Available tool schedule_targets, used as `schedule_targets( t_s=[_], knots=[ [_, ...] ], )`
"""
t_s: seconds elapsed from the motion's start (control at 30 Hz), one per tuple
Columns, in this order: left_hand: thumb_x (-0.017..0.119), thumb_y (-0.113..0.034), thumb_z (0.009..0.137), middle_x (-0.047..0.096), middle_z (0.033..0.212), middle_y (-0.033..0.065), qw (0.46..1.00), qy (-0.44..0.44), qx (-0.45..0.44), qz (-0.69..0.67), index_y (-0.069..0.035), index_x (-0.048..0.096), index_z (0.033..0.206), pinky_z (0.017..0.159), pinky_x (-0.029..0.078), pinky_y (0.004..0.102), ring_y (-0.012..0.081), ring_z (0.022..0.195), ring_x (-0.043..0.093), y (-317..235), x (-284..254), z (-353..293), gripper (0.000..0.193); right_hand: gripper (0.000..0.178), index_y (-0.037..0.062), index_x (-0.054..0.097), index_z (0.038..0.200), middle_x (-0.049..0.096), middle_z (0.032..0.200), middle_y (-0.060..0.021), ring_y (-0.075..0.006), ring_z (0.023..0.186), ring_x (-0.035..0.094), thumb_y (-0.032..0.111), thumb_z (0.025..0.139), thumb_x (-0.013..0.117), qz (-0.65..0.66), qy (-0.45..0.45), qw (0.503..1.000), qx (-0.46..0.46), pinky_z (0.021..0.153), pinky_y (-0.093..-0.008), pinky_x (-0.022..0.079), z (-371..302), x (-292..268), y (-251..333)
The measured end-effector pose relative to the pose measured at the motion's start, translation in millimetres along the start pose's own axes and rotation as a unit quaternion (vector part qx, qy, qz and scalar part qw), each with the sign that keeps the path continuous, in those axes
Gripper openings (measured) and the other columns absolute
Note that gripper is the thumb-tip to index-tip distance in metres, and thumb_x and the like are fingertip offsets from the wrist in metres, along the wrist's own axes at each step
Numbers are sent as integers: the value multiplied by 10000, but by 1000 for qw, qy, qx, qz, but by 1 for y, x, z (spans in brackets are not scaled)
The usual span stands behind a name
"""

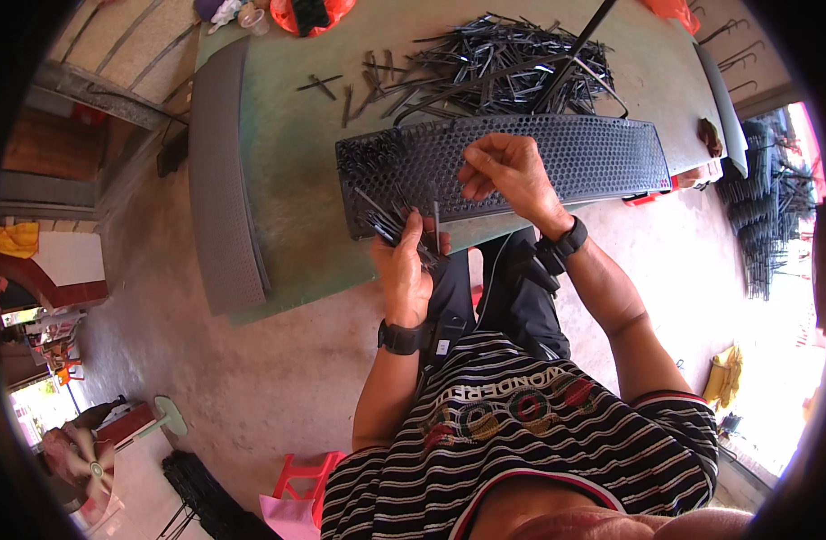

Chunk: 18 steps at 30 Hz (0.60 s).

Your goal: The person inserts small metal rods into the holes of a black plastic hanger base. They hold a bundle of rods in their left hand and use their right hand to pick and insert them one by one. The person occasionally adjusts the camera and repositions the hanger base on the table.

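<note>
My left hand is closed around a bundle of thin dark strips, whose ends stick out past the fingers over the near edge of the table. Just beyond it lies a long black panel full of round holes. Many dark strips stand crowded together in the holes at the panel's left end. Over the middle of the panel hovers my right hand, thumb and fingers drawn together. Whether anything small sits in that pinch is hidden. Both wrists wear black bands.
Beyond the panel a big heap of loose black strips covers the table, with a few scattered to its left. A curved grey perforated sheet lies along the table's left edge. A red stool stands on the floor behind.
</note>
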<state>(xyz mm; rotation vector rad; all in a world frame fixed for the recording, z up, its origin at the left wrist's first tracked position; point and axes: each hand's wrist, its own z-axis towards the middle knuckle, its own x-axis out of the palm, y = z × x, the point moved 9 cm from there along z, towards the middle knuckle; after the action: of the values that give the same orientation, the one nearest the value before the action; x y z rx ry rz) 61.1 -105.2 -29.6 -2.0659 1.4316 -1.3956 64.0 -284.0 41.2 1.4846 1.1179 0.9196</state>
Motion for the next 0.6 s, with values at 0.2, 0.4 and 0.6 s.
schedule_targets(
  t_s=[0.2, 0.4, 0.6],
  knots=[
    [618, -89, 844, 590, 713, 68, 1000, -10, 12, 7, -35, 555, 874, 468, 470, 305, 179, 523, 564, 0, 13, -4, 88, 288, -42, 620, 883, 609, 626, -63, -97, 503, 584, 241, 895, 566, -57, 41, 997, 11, 424, -222, 455, -17, 29, -17],
    [612, -31, 828, 599, 682, 62, 998, 49, 27, 37, -16, 581, 850, 493, 439, 264, 150, 541, 550, 7, 16, 1, 41, 160, -41, 628, 871, 578, 554, -42, -73, 460, 536, 103, 863, 560, -74, 3, 997, -22, 397, -227, 419, -17, 32, -45],
    [599, 66, 775, 598, 703, 77, 996, 63, 40, 51, 29, 581, 863, 498, 450, 258, 140, 542, 556, 6, 5, -8, 97, 146, -67, 608, 897, 613, 696, -58, -82, 518, 561, 63, 877, 545, -28, 50, 998, -11, 464, -216, 464, -26, 44, -42]
  ],
)
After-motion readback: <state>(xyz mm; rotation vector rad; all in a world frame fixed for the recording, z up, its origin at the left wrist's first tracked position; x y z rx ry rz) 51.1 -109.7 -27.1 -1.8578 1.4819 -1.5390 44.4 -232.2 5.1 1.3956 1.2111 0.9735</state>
